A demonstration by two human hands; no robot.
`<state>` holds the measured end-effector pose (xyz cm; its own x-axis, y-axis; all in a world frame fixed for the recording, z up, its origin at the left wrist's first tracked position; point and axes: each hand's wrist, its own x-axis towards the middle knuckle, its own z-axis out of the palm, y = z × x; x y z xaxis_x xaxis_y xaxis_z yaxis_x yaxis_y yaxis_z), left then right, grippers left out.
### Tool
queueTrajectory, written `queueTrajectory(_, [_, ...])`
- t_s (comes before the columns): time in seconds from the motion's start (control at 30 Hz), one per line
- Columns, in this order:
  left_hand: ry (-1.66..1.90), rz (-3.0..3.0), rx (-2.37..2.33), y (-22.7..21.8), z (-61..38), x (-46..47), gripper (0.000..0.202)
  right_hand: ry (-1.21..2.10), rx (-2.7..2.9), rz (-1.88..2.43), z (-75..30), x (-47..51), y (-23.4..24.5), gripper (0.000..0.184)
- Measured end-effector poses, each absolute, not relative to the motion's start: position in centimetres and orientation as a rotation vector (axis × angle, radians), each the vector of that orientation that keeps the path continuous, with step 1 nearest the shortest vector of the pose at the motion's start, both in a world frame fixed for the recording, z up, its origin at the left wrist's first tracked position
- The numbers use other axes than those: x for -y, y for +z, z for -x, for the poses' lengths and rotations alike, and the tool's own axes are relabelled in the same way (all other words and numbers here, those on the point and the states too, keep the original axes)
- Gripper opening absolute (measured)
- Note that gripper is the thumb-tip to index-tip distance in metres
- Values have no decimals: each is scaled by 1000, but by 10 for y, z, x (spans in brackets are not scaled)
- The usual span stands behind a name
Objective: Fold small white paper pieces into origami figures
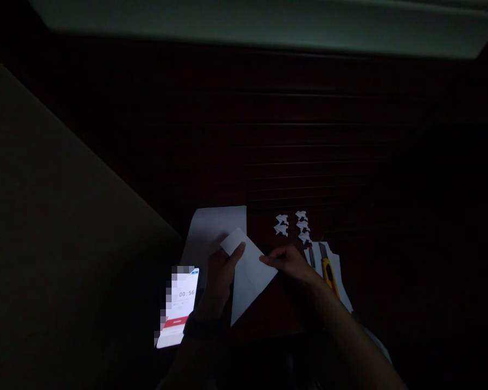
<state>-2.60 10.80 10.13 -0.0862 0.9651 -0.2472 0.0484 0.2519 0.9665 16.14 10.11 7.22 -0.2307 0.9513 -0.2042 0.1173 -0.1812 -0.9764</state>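
Observation:
A white sheet of paper (254, 271), folded so that it comes to a point at the bottom, is held up between both hands. My left hand (223, 271) grips its left edge, with the thumb lying over the front face. At the right corner, my right hand (287, 262) pinches the paper between thumb and fingers. Behind the left hand lies a larger flat white sheet (217, 225). Several small folded paper figures (303, 225) sit in two columns beyond the right hand.
A lit phone (179, 311) showing 00:56 lies by my left wrist. To the right, a yellow utility knife (328, 273) and a slim grey tool (312, 258) rest on white paper pieces (344, 276). A pale wall (65, 216) stands at left; the scene is dark.

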Motion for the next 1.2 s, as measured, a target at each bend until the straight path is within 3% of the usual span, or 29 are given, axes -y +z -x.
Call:
queueTrajectory(0.27, [1030,-941,-1179,107,24,-100,38,1464,1384,1295,-161,-101,72,35])
queueTrajectory(0.53, [1058,-1070,-1643,100,22,-107,43,1508,1309,1139,-159,-101,67,24])
queueTrajectory(0.73, [819,-1278,-2037,100,29,-115,49,1530,1296,1147,-161,-100,68,20])
queueTrajectory(1.2, [908,-1200,-2070,109,39,-115,50,1527,1493,1172,-173,-105,70,20])
